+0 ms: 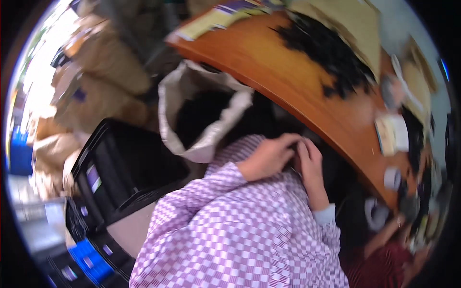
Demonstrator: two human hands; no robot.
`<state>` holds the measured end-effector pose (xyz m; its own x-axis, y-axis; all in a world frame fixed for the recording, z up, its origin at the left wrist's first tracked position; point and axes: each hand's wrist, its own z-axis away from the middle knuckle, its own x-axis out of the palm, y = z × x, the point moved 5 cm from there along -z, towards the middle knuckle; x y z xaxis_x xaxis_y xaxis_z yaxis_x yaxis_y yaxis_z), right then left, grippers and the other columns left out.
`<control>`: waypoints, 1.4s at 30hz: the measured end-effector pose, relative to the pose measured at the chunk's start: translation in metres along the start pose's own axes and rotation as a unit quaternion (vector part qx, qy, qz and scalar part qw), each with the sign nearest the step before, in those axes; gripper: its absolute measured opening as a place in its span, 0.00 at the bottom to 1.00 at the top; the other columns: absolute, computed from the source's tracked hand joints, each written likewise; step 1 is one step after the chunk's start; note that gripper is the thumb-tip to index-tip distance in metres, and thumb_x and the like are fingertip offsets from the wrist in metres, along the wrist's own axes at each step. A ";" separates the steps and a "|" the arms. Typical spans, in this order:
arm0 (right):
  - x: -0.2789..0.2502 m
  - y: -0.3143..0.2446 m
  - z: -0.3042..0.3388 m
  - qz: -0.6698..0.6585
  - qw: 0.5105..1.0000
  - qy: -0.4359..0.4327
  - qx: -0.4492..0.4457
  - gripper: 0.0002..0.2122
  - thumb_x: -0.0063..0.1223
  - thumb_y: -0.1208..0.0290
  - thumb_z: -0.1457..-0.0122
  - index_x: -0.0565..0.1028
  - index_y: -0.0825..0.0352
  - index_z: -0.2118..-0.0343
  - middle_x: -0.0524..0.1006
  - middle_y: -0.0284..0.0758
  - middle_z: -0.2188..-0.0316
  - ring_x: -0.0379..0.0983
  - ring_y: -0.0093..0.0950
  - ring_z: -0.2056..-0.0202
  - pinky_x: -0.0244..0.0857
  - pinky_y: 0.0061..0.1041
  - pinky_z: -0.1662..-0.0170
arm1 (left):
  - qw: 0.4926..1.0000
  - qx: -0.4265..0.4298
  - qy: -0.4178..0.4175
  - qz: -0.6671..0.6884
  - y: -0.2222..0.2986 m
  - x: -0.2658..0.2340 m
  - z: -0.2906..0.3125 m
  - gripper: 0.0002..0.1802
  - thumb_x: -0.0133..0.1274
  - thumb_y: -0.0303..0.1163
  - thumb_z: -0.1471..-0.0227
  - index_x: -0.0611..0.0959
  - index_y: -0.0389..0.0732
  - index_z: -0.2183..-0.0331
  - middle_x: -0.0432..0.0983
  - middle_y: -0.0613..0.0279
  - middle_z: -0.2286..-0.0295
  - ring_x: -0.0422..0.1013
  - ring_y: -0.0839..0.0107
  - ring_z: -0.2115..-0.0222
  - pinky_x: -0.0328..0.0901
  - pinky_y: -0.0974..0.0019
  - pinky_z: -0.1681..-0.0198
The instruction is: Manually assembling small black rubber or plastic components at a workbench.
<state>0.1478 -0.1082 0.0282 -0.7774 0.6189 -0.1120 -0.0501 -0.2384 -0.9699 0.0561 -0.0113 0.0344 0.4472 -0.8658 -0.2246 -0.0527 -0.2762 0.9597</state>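
My left hand [270,157] and my right hand [309,165] meet fingertip to fingertip over my lap, beside the table edge. Both are closed in a pinch. Whatever lies between the fingers is hidden or too small to make out. Just left of them stands an open white sack [168,103] with dark contents, its rim rolled and uneven. On the brown table [254,53] lies a heap of small black pieces [326,50], out of reach of both hands at this moment. The picture is somewhat blurred.
Black crates [129,158] and a blue crate [91,261] stand to my left, with large brown paper sacks [103,72] behind. A tape roll [392,177] and a paper pad [391,134] lie on the table's right part. Another person's arm [384,235] shows at lower right.
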 end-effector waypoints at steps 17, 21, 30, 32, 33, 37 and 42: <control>-0.003 0.013 0.015 -0.171 0.984 -0.043 -0.003 0.15 0.37 0.66 0.35 0.64 0.67 0.50 0.62 0.22 0.84 0.53 0.11 0.85 0.45 0.12 0.84 | 0.996 -0.066 -0.031 0.051 0.003 0.020 -0.005 0.19 0.43 0.19 0.45 0.70 0.36 0.50 0.74 0.59 0.63 0.71 0.79 0.67 0.69 0.75 0.67; 0.000 0.010 0.015 -0.146 0.989 -0.030 -0.013 0.15 0.38 0.66 0.35 0.62 0.66 0.48 0.62 0.22 0.84 0.53 0.12 0.86 0.45 0.12 0.84 | 0.997 -0.065 -0.028 0.006 0.002 0.019 -0.005 0.19 0.45 0.18 0.47 0.73 0.37 0.52 0.76 0.58 0.65 0.72 0.77 0.69 0.69 0.75 0.68; 0.006 0.002 -0.017 -0.100 0.978 -0.175 0.058 0.12 0.42 0.68 0.37 0.67 0.65 0.52 0.64 0.24 0.84 0.58 0.14 0.85 0.55 0.15 0.81 | 0.991 0.052 0.076 -0.096 0.009 -0.012 -0.011 0.18 0.49 0.17 0.53 0.76 0.37 0.57 0.76 0.50 0.65 0.74 0.61 0.66 0.68 0.67 0.66; -0.015 -0.002 -0.042 0.046 0.991 -0.092 -0.087 0.12 0.45 0.67 0.38 0.69 0.66 0.55 0.66 0.24 0.84 0.61 0.17 0.83 0.57 0.17 0.78 | 0.985 0.035 0.105 -0.134 0.012 -0.038 -0.015 0.17 0.48 0.16 0.53 0.76 0.35 0.58 0.76 0.53 0.66 0.74 0.70 0.67 0.67 0.71 0.65; -0.028 -0.013 -0.052 0.188 0.956 -0.008 -0.226 0.12 0.48 0.67 0.40 0.71 0.67 0.57 0.68 0.25 0.83 0.64 0.19 0.81 0.60 0.19 0.76 | 0.980 -0.017 0.132 -0.146 0.007 -0.057 -0.015 0.16 0.48 0.16 0.52 0.76 0.35 0.58 0.77 0.54 0.66 0.74 0.70 0.66 0.67 0.71 0.65; -0.105 -0.029 -0.104 0.352 0.887 0.242 -0.175 0.16 0.55 0.59 0.45 0.72 0.68 0.63 0.74 0.37 0.80 0.71 0.29 0.77 0.65 0.26 0.70 | 0.915 -0.013 0.206 -0.347 -0.010 -0.145 -0.001 0.18 0.48 0.20 0.51 0.75 0.38 0.56 0.75 0.53 0.64 0.74 0.58 0.65 0.67 0.66 0.63; -0.126 -0.031 -0.143 0.494 0.819 0.273 -0.107 0.20 0.54 0.52 0.47 0.73 0.69 0.68 0.75 0.44 0.77 0.74 0.39 0.71 0.66 0.35 0.68 | 0.892 -0.012 0.219 -0.396 -0.008 -0.149 0.000 0.21 0.51 0.22 0.53 0.73 0.41 0.54 0.68 0.51 0.55 0.66 0.54 0.54 0.61 0.60 0.51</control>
<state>0.3369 -0.0720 0.0417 0.0259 0.4597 -0.8877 0.5904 -0.7236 -0.3575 -0.0098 0.1197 0.0602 0.6413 -0.1555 -0.7514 0.4517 -0.7150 0.5336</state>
